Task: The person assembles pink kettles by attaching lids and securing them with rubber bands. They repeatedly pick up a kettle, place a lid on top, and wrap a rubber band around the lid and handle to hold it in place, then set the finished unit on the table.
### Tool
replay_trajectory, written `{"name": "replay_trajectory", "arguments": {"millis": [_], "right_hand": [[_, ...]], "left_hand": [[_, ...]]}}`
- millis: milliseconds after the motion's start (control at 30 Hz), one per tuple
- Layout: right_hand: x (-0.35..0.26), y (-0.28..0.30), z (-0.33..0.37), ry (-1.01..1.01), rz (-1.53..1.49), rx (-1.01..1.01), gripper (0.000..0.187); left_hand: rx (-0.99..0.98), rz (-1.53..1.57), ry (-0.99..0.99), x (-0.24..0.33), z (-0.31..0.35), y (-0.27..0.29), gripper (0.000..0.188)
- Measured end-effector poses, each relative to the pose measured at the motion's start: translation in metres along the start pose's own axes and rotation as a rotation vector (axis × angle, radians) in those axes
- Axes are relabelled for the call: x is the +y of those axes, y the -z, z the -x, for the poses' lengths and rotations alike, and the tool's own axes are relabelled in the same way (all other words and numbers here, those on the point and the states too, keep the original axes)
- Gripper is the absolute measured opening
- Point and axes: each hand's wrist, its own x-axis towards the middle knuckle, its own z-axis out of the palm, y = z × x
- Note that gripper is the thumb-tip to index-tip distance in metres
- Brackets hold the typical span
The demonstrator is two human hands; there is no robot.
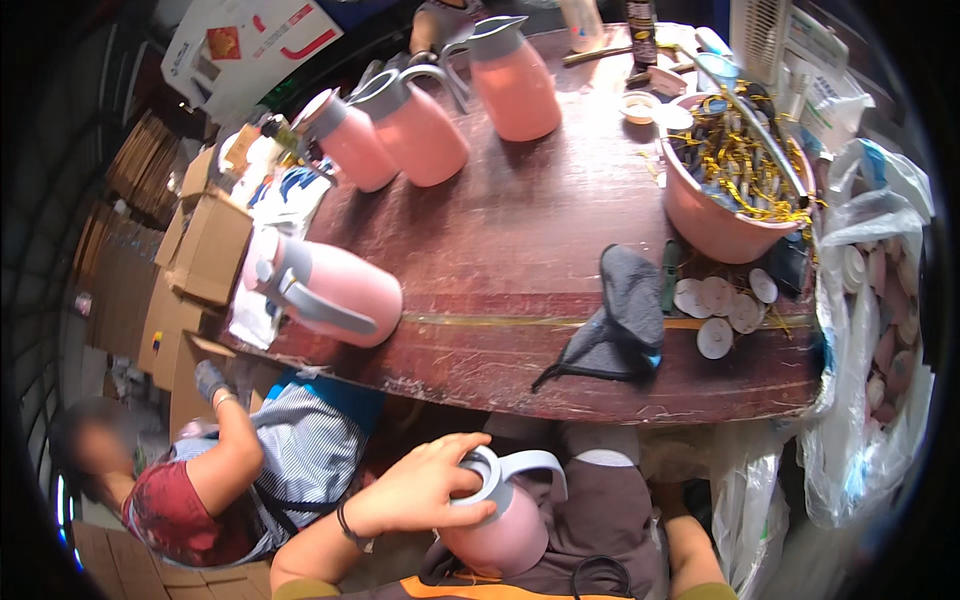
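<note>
My left hand (432, 487) grips the grey rim of a pink vacuum jug (500, 538), which stands tilted on my lap. Its fingers and thumb wrap around the open mouth, and the jug's grey handle points right. My right forearm (690, 545) comes in at the lower right and reaches toward the underside of the table. The right hand itself is hidden, near a clear plastic bag (745, 490). Another pink jug with a lid (345, 290) stands at the table's near left edge.
Three more pink jugs (515, 85) stand farther back on the dark red table (520, 230). A pink bucket (720, 220) of gold-tied parts, round white discs (714, 338) and a grey cloth (620, 325) are to the right. A co-worker (225, 460) sits at left beside cardboard boxes (205, 240).
</note>
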Motion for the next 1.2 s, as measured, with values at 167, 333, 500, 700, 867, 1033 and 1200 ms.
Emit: {"name": "replay_trajectory", "arguments": {"millis": [167,333,500,700,867,1033,1200], "right_hand": [[0.009,0.094,0.005,-0.431,-0.216,-0.203,0.041],[-0.038,0.286,0.031,-0.857,-1.092,-0.039,0.019],[-0.134,0.393,0.013,-0.290,-0.929,0.627,0.025],[-0.182,0.410,-0.017,0.044,-0.874,0.720,0.030],[-0.202,0.406,-0.014,0.044,-0.958,0.768,0.025],[-0.207,0.401,-0.013,0.009,-1.072,0.799,0.026],[-0.197,0.393,-0.027,-0.319,-1.852,0.492,0.031]], "left_hand": [[0.181,0.181,0.259,-0.030,0.016,0.000,0.037],[0.532,0.995,0.253,-0.075,0.038,-0.029,0.042],[0.627,1.530,0.300,-0.082,0.024,-0.109,0.044],[0.758,1.677,0.332,-0.080,0.034,-0.140,0.045],[0.819,1.652,0.267,-0.077,0.042,-0.147,0.044],[0.841,1.609,0.277,-0.071,0.043,-0.145,0.039],[1.111,0.753,-0.260,-0.026,0.068,-0.100,0.069]]}}
